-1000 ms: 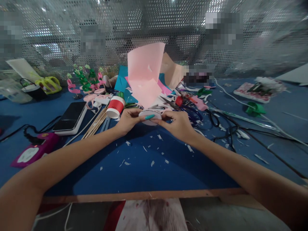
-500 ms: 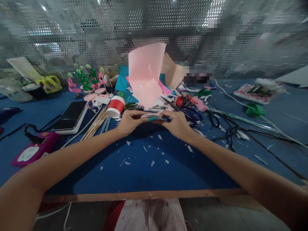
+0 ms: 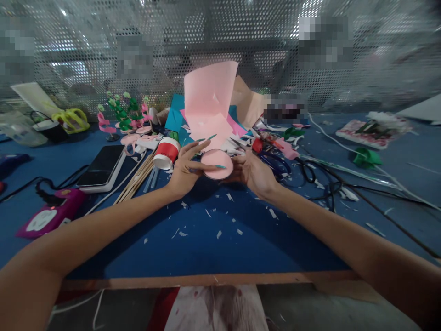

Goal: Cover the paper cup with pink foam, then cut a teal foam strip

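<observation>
A round pink disc (image 3: 214,160) with a thin dark rim is held above the blue table, its flat face turned toward me. My left hand (image 3: 184,172) grips it from the left, thumb lying across the pink face and other fingers raised above or behind. At the disc's right edge is my right hand (image 3: 258,174), palm turned partly up, its fingertips reaching to the rim and partly behind it. Both hands are closed on the disc. Behind them stands a curled sheet of pink paper (image 3: 210,92). A red and white paper cup (image 3: 166,152) lies tilted just left of my left hand.
Wooden sticks (image 3: 135,179), a black-topped white device (image 3: 103,168) and a purple power strip (image 3: 51,214) lie to the left. Blue-handled scissors (image 3: 275,165) and cables (image 3: 330,188) lie to the right. Paper flowers (image 3: 127,110) stand at the back left. White scraps dot the table.
The disc has tipped from edge-on to showing its pink face. My left fingers have spread upward, and my right hand has rolled its palm up.
</observation>
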